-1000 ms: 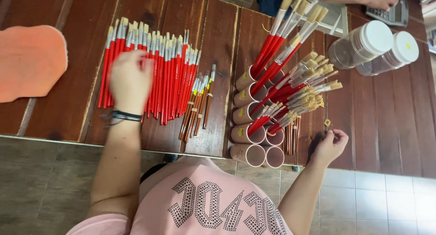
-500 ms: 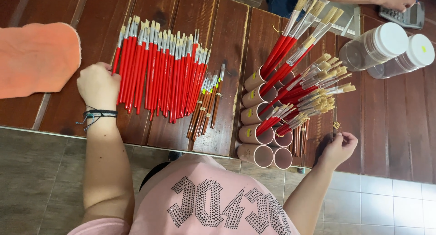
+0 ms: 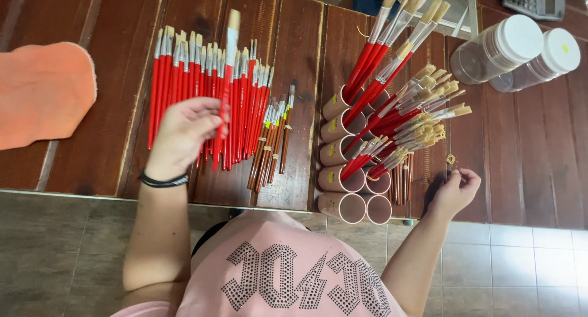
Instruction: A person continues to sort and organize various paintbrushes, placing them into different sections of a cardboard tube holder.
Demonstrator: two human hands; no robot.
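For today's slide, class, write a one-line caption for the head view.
Left hand lifts one red-handled paintbrush from a row on the brown wooden table; right hand rests beside pink cardboard tubes of brushes.

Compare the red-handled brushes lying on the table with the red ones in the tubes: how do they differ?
The flat red brushes lie side by side on the wooden table; the tube brushes stand slanted in cardboard tubes. The flat ones look thinner with small pale tips; many tube brushes have wider tan bristles. The left hand holds one brush from the flat row; the right hand touches neither group. Both have red handles and metal ferrules.
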